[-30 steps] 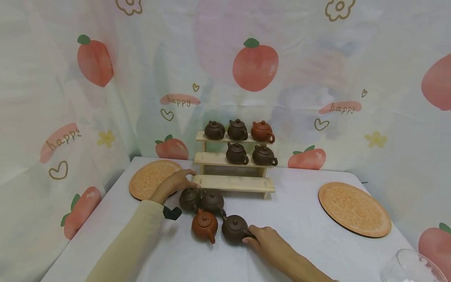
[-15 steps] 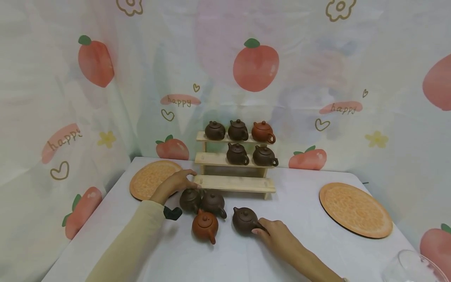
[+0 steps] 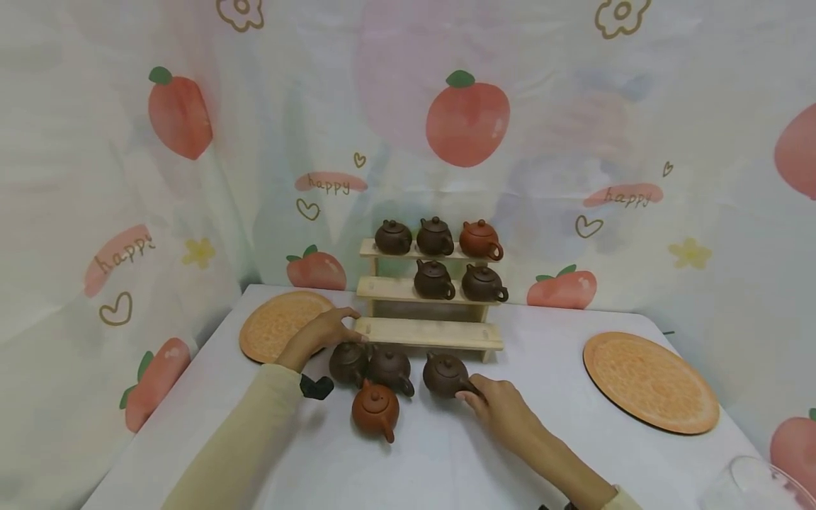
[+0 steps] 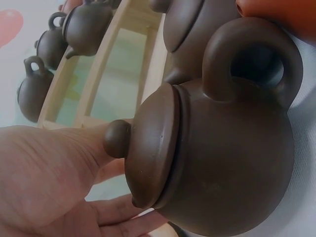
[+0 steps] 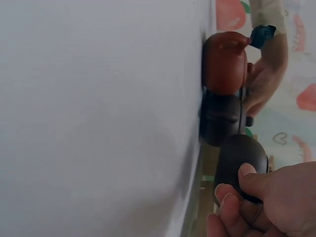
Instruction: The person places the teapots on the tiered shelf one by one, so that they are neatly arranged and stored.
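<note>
My right hand [image 3: 506,407] pinches the handle of a dark brown teapot [image 3: 444,375], its spout facing the stand. In the right wrist view this teapot [image 5: 242,158] hangs a little off the tabletop, thumb on its side. My left hand [image 3: 326,328] holds the left end of the lowest step of a three-tier wooden stand [image 3: 427,331], thumb and index finger at its corners. Close under that hand sits a dark teapot [image 3: 348,364], which hides some fingers in the left wrist view. Beside it stand another dark teapot [image 3: 390,368] and a reddish-brown teapot [image 3: 375,411].
Two dark teapots and a reddish one [image 3: 479,239] line the top tier. Two dark teapots [image 3: 483,283] stand on the middle tier. Round cork-coloured mats lie left [image 3: 274,326] and right [image 3: 650,382]. A clear glass vessel [image 3: 752,482] occupies the near right corner.
My right hand has drawn the dark teapot right, apart from the others, then away from me toward the stand. The left hand stays at the stand; the view has shifted slightly.
</note>
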Available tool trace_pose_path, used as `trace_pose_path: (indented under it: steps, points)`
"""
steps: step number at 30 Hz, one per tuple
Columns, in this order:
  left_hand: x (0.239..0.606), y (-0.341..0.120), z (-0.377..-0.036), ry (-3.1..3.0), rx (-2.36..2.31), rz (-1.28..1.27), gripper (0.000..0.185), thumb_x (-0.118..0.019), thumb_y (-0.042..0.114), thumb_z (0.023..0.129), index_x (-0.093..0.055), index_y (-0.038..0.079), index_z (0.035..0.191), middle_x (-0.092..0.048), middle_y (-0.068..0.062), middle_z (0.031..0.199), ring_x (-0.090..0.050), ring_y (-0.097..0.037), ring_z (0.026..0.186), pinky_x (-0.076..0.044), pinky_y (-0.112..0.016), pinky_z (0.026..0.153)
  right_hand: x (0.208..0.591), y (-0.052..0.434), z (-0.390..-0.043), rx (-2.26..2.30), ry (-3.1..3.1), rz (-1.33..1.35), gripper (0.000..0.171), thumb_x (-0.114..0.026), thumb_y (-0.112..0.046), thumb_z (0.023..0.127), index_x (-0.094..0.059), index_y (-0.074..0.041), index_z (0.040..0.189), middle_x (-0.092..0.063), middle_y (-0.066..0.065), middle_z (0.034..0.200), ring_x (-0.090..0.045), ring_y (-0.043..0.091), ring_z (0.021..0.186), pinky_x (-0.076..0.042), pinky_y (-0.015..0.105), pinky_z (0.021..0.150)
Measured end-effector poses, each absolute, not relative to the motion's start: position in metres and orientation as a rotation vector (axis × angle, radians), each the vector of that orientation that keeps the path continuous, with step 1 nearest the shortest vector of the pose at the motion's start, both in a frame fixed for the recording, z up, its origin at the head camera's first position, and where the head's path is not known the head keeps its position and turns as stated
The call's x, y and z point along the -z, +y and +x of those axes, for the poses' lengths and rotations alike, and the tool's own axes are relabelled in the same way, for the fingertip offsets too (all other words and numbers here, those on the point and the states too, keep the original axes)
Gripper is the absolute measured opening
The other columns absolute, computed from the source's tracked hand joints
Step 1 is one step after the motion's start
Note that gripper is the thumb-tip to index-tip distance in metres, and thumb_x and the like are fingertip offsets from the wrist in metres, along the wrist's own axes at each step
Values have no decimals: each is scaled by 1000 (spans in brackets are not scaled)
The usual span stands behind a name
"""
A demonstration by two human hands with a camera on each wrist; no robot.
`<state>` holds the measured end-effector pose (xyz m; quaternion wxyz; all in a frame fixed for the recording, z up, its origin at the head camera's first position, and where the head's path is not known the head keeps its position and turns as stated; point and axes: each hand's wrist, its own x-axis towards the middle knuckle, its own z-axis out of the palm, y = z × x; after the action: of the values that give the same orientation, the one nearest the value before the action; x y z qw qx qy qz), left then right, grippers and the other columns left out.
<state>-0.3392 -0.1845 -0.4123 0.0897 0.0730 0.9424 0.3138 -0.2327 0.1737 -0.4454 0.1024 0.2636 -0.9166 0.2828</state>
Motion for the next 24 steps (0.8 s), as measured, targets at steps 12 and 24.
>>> trace_pose_path:
  steps: [12, 24]
  points:
    - [410, -183, -340, 2806, -887, 203, 61, -80, 38, 96, -59, 11, 147, -57, -24, 150, -54, -42, 137, -45, -57, 110, 411, 144, -262, -905, -2737, 760, 23, -70, -16, 103, -61, -11, 83, -51, -7, 63, -45, 5, 57, -39, 23, 55]
    - [409, -183, -341, 2811, -882, 170, 61, -82, 39, 94, -61, 13, 146, -55, -22, 153, -53, -42, 139, -44, -57, 111, 384, 107, -296, -818, -2700, 752, 30, -69, -20, 104, -57, -9, 80, -42, -3, 63, -41, 11, 55, -36, 27, 55]
